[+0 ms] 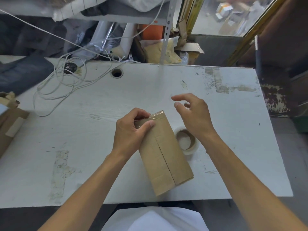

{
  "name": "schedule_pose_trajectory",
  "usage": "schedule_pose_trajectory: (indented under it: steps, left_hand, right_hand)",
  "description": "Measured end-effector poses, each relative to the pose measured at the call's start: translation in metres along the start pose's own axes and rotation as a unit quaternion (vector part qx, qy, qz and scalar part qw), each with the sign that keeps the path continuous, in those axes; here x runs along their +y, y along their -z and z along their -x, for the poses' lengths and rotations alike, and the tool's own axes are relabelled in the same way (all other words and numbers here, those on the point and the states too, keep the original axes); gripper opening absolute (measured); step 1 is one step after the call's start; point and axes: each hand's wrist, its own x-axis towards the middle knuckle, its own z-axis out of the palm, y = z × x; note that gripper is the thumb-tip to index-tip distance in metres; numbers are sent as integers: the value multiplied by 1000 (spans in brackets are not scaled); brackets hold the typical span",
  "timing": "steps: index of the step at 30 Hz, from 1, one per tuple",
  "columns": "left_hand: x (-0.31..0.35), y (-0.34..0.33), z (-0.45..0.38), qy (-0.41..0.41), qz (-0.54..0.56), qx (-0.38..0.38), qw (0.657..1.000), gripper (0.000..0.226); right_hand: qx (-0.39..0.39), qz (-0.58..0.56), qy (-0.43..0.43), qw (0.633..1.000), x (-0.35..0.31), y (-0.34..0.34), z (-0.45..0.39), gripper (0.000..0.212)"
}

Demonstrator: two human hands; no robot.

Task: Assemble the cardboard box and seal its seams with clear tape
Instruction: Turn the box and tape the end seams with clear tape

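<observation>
A small brown cardboard box (166, 157) lies on the white table (100, 130), its centre seam facing up and running from near to far. Clear tape shines across its far end. My left hand (130, 130) grips that far left corner, thumb pressed on the taped top face. My right hand (191, 114) hovers above the table just right of the box's far end, fingers spread and loosely bent, holding nothing I can make out. A roll of clear tape (186, 141) lies flat against the box's right side, partly under my right wrist.
A tangle of white cable (63, 84) lies at the far left beside a cable hole (117, 73). Cardboard pieces (10, 124) sit at the left edge. Behind the table's far edge stand a shelf frame, bags and clutter. Old tape marks patch the tabletop.
</observation>
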Motion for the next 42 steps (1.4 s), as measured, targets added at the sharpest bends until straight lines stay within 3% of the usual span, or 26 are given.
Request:
schedule_pose_trajectory:
  steps: [4,7,10,13,15,17,20,22,24,26,28,29,31,36,39,42]
  left_hand:
    - [1,2,7,-5,-18,39,999,15]
    - [-2,9,15,13,-10,91,996,14]
    - [-6,19,24,41,-10,151,988,12]
    - [-8,25,35,60,-28,194,979,11]
    - [-9,26,43,58,-61,205,975,13]
    - [-11,26,52,64,-103,206,971,20]
    - [-10,29,62,68,-187,192,961,32]
    - [-11,32,61,37,-255,139,956,40]
    - [-12,39,54,-27,-301,47,952,48]
    - [-13,51,49,-59,-307,-45,949,57]
    - [-12,64,44,-10,-291,-122,949,95]
    - [-12,69,44,15,-295,-144,945,113]
    - [-10,71,48,17,-324,-125,937,127]
    - [-11,40,70,26,-364,42,930,119]
    - [-9,23,80,36,-411,52,909,116]
    - [-2,19,84,35,-450,12,892,110]
  right_hand:
    - [-93,15,-11,995,0,1,14,50]
    - [-115,82,19,990,-3,-2,22,44]
    - [-142,52,-22,988,-7,1,26,61]
    - [-167,132,-3,977,-2,2,37,64]
    - [-168,100,-9,981,-1,3,48,67]
    - [-178,83,4,980,3,3,58,68]
    - [-262,119,3,958,8,1,72,91]
    - [-286,159,-3,945,11,-1,73,97]
    - [-292,165,10,942,11,-1,67,87]
    - [-283,158,26,946,9,-1,60,81]
    - [-229,131,47,963,8,-3,52,80]
    - [-183,116,62,974,9,-5,48,78]
    - [-104,93,87,986,11,-11,44,71]
    - [-95,118,96,984,21,-20,59,69]
    - [-99,88,85,988,26,-23,60,70]
    - [-89,32,64,993,29,-23,57,62]
